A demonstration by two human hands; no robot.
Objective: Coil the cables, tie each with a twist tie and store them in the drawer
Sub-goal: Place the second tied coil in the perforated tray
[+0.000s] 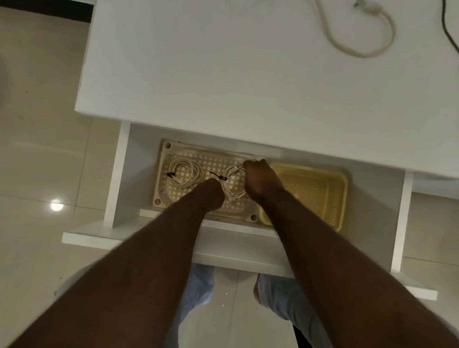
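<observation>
Two tied white coils (183, 172) lie in the drawer's beige tray (164, 156); both hands (259, 178) grip the second coil (232, 184). A beige cable (357, 48) and a black cable (455, 43) wait uncoiled on the table (201, 68).

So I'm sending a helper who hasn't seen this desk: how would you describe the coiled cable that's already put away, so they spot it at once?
Look in the open drawer under the white desk. On its left lies a flat beige grid tray, beside a deeper yellow basket. The stored cable is the white coil at the tray's left end with a black twist tie, lying untouched, unlike the second coil between the hands.
</observation>
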